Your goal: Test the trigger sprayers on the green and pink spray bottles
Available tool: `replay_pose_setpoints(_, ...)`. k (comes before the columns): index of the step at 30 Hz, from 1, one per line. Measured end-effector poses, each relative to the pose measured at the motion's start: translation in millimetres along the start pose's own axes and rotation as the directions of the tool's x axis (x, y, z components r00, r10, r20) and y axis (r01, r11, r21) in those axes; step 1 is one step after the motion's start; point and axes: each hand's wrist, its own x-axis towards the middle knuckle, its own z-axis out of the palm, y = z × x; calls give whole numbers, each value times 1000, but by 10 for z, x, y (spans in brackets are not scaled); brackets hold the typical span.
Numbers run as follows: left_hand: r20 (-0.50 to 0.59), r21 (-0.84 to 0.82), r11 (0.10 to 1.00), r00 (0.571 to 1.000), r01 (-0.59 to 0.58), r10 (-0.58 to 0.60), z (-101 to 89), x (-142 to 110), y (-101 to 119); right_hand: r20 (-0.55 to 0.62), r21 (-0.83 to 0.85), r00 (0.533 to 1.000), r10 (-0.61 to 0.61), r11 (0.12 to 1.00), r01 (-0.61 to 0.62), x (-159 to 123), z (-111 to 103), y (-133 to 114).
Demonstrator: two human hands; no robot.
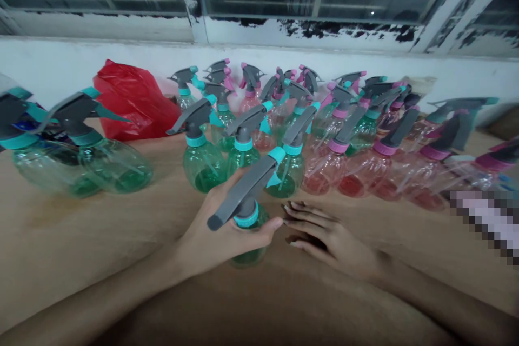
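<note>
My left hand [227, 227] is wrapped around a green spray bottle [249, 257] near the middle of the table. The bottle has a grey trigger head and a turquoise collar, and its body is partly hidden by my fingers and thumb. Just right of it, my right hand [324, 230] rests low over the table with its fingers stretched out and nothing in them. Beyond my hands stands a green spray bottle [203, 165] with a turquoise collar, alongside others like it. Pink spray bottles [360, 173] with magenta collars stand to the right.
A red plastic bag [133, 102] stands at the back left. Two green spray bottles, one of them nearer [115, 165], are at the left. Several more bottles crowd the back by the white wall [52, 57], below the windows. A pixelated patch covers something at the right.
</note>
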Motion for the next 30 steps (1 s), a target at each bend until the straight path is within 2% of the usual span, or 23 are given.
replay_pose_setpoints(3, 50, -23, 998, 997, -55, 56, -14, -57, -106, 16, -23, 1000, 8, 1000, -8, 41, -48, -40)
replay_pose_setpoints(5, 39, -30, 996, 996, -83, 84, -40, -108, -157, 41, -46, 999, 33, 998, -31, 95, -111, -81)
replay_pose_setpoints(9, 38, -12, 989, 988, -150, 151, -112, -214, -198, 154, -79, 986, 67, 995, -55, 273, -284, -194)
replay_pose_setpoints(12, 82, -2, 991, 987, -137, 137, -169, -281, -190, 168, -99, 984, 63, 994, -47, 432, -381, -288)
replay_pose_setpoints(19, 57, 66, 994, 995, -85, 81, -390, -445, -291, 51, -97, 990, 132, 987, -127, 745, -412, -500)
replay_pose_setpoints(24, -64, 114, 991, 995, -67, 75, -699, -631, -452, -91, -48, 977, 191, 979, -196, 1003, -407, -724)
replay_pose_setpoints(27, -132, 156, 987, 991, 48, -27, -893, -744, -592, -185, -13, 966, 180, 983, -185, 1180, -399, -854)
replay_pose_setpoints(30, -244, 222, 964, 965, 148, -92, -1042, -810, -827, -281, -7, 944, 172, 983, -182, 1345, -372, -940)
